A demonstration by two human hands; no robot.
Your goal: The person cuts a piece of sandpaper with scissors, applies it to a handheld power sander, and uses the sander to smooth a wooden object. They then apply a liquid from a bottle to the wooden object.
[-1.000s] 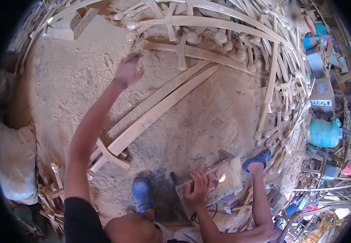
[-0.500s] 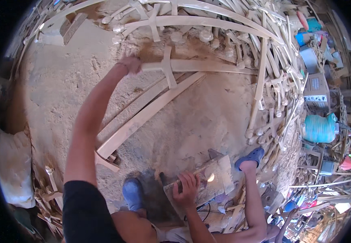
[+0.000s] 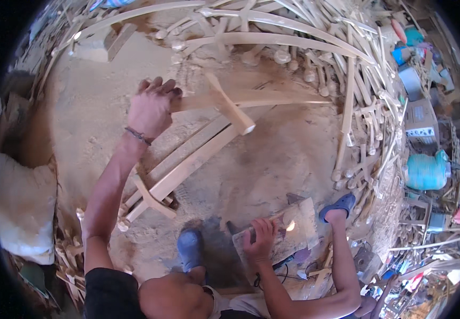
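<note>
My left hand (image 3: 152, 109) is closed around the handle end of a pale wooden sword (image 3: 278, 98) with a curved crossguard. The sword's blade points right, above the dusty floor, with its guard tilted. Beneath it, two more wooden swords (image 3: 198, 162) lie side by side at a slant, their crossguard ends toward me. My right hand (image 3: 262, 240) rests with curled fingers on a dusty wooden block (image 3: 299, 226) between my legs. Something dark shows by its thumb, too hidden to name.
Many pale wooden swords (image 3: 288, 42) are piled along the far side and right. A wooden block (image 3: 94, 49) lies at the far left, a stuffed sack (image 3: 25, 204) at the left. On the right are a carton (image 3: 421, 122) and a roll of turquoise twine (image 3: 426, 170).
My left hand has come up and nearer with the sword, whose crossguard has turned over. My right hand stays on the block. The whole view has shifted slightly.
</note>
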